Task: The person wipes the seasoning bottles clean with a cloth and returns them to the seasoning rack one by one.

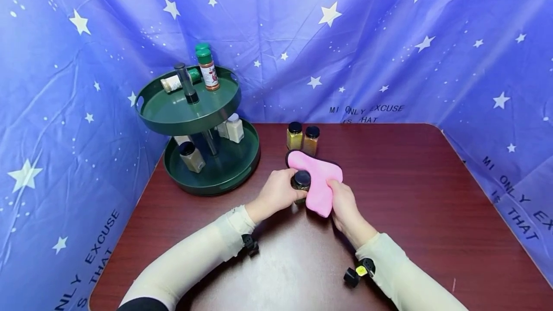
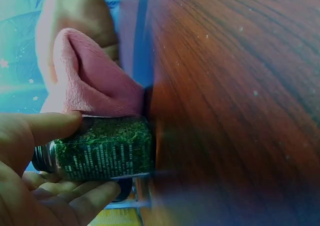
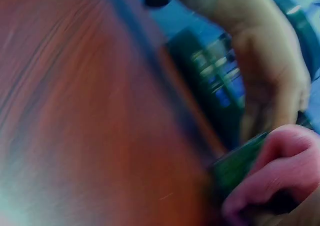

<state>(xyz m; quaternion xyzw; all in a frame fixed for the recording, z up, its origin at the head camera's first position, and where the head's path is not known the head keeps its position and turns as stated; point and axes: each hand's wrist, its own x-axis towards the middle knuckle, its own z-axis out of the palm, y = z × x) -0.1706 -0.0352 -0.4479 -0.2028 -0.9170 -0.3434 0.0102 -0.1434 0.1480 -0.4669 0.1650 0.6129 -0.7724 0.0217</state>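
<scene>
My left hand [image 1: 278, 189] grips a black-capped glass spice jar [image 1: 302, 181] that stands on the table. In the left wrist view dried green flakes fill the jar [image 2: 107, 148], which carries white print; the thumb is on one side, the fingers on the other. A pink cloth [image 1: 321, 179] with a dark edge is held in my right hand [image 1: 347, 208], the thumb on top of it. The cloth [image 2: 102, 85] lies against the jar's side. In the right wrist view the folded cloth [image 3: 285, 168] hides part of the jar, and the right fingers are mostly hidden.
Two black-capped jars, one with yellow contents [image 1: 294, 137] and one orange-brown [image 1: 311, 140], stand just behind the cloth. At the left is a two-tier green turntable [image 1: 211, 181], holding green-capped shakers [image 1: 209, 73] above and several jars [image 1: 192, 157] below. Starry blue fabric [image 1: 276, 23] surrounds the table.
</scene>
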